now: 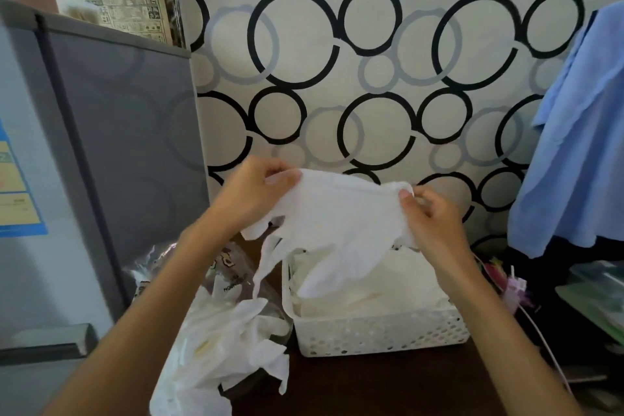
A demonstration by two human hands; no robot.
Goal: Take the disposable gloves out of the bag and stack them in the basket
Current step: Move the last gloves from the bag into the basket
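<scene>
Both hands [256,192] [435,216] apparently pinching glove [341,213].

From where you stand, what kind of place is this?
Probably a room in a home, not a workshop: patterned wallpaper with circles, a small grey fridge on the left, and a blue cloth hanging on the right.

Dark brown table [388,385], surface mostly in shadow. White perforated basket [381,334] sits near centre; at its 9 o'clock, touching or just beside it, a clear printed bag [233,277] with loose white gloves [229,341] spilling toward 7 o'clock. At the basket's 3 o'clock, a white cord [548,353] and small pink items [515,287], too blurred to identify.
</scene>
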